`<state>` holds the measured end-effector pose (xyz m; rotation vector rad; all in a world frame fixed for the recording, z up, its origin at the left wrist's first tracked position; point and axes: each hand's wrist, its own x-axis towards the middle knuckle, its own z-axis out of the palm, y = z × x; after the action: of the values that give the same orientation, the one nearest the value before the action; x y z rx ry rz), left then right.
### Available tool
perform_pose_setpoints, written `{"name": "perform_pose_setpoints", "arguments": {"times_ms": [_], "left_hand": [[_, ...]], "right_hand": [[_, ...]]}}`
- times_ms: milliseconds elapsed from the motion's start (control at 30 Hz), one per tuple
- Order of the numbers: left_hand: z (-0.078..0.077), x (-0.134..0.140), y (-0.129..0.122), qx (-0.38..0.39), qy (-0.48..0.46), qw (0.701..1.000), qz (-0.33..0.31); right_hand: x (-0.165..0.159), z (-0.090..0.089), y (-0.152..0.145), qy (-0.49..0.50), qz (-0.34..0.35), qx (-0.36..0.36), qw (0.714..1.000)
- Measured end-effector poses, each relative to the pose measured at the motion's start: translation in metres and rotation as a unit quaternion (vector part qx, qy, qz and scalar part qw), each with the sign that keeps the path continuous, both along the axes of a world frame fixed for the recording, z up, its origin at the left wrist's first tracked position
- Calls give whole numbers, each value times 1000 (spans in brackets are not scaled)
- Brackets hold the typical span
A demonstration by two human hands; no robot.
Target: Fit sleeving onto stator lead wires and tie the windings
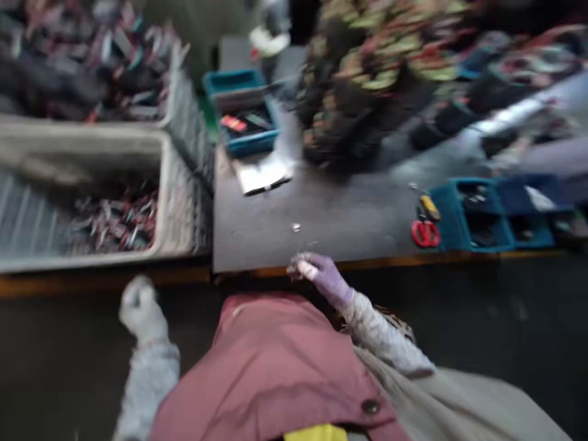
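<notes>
From where I stand, the small shiny bit (296, 227) is the thing I'd worry about. It lies loose on the counter (358, 211), near the front edge and just beyond the right hand (323, 277) in its purple glove. A careless brush of the fingers or sleeve could sweep it off into the dark below, where it would be hard to find. That hand's fingers are drawn together in a pinch, but the blur is such that I cannot tell whether the grip has anything in it; if it does, something slim could slip out right at the edge. The left hand (144, 312), gloved in white, is curled in front of the grey crate (184, 205), apart from it, and I can't make out whether that grip is loaded either. Knuckles could knock the crate's rim if it swung forward carelessly. Further right, the red-handled scissors (425, 233) lie beside the blue bins (452, 214); a wide sweep of the right arm might catch them. The tall dark pile (344, 116) behind could topple if bumped
</notes>
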<state>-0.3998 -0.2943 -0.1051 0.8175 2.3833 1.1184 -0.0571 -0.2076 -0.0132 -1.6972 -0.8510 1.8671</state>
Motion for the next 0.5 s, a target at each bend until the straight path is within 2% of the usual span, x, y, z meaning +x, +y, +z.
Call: {"name": "perform_pose_setpoints", "arguments": {"times_ms": [100,200,300,400,500], "left_hand": [[0,120,-2,19,-49,995,-88],[10,207,34,-8,-110,963,-245],[34,256,86,40,-113,907,-404],[58,295,140,88,-85,869,-479],[84,350,202,137,-60,831,-535]], "right_hand": [[95,9,-38,-16,-163,-63,984],[170,22,-30,13,-296,-50,954],[230,33,16,5,-373,1,928],[289,44,75,-12,-402,47,914],[357,58,128,-33,-419,114,900]]}}
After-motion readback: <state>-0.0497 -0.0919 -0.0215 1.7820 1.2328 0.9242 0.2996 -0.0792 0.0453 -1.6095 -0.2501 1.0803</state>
